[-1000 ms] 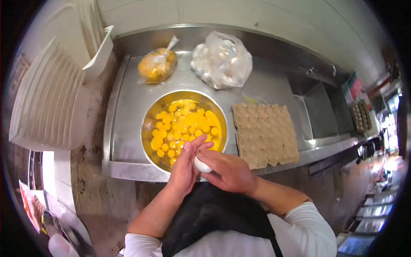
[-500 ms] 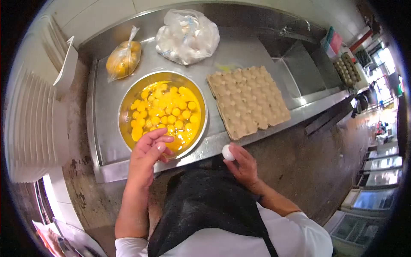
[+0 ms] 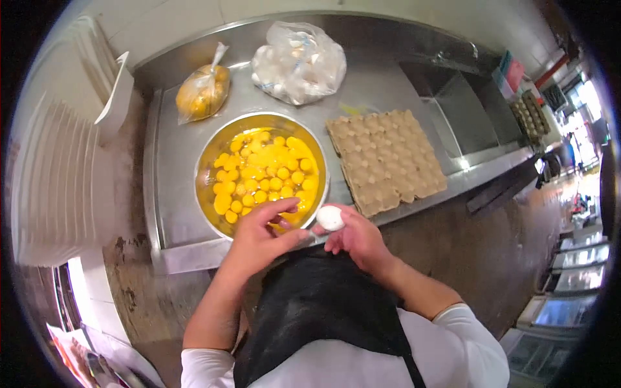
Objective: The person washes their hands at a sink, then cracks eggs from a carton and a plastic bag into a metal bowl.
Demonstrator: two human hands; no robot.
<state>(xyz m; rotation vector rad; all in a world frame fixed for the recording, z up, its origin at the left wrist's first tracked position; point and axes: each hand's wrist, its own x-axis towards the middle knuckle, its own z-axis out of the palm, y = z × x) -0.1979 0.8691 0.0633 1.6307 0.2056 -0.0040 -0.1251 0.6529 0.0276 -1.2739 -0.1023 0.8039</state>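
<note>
A white egg (image 3: 330,218) is gripped in the fingers of my right hand (image 3: 362,240), just off the near right rim of a big steel bowl (image 3: 208,145). Many cracked eggs, with yellow yolks (image 3: 262,169) mostly whole, lie in the bowl. My left hand (image 3: 264,234) is over the bowl's near edge, fingers curved and apart, with nothing in them. Its thumb points toward the egg. To the right of the bowl lies a cardboard egg tray (image 3: 388,161), its cups showing no eggs.
A clear bag of whitish shells (image 3: 299,63) and a tied bag of orange-yellow round things (image 3: 203,94) stand behind the bowl on the steel counter (image 3: 174,226). A sink basin (image 3: 462,113) is at right. Stacked white plates or trays (image 3: 55,181) line the left.
My right hand has brought the egg left and up toward the bowl. My left hand has shifted right, closer to the egg. The whole view has shifted slightly.
</note>
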